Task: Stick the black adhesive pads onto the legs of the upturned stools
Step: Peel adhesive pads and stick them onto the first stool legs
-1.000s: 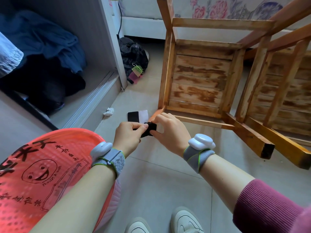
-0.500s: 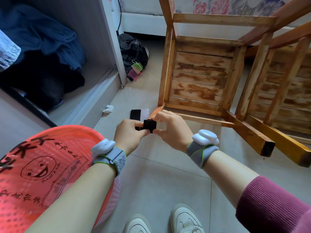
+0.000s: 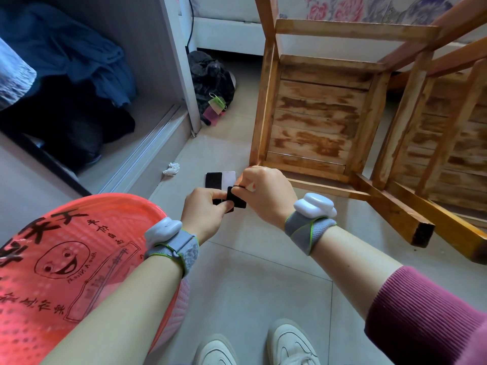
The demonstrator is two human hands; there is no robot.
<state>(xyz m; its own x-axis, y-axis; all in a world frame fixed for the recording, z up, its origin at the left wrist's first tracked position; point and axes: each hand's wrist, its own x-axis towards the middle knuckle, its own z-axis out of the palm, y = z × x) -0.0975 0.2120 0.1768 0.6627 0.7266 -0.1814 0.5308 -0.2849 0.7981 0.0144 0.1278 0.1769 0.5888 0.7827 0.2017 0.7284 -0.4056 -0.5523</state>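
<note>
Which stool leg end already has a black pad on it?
The nearest leg end of the left wooden stool: its face is black; the neighbouring stool's leg end looks mostly bare.

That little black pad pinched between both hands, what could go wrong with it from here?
The black pad is held by fingertips of the left hand and right hand, apparently being peeled. Its sticky face could fold onto itself or cling to a finger and lose its grip. It could also drop onto the tiled floor and pick up dust. The stool leg nearby already has a dark end, so the pad might go on a leg that is already done.
</note>
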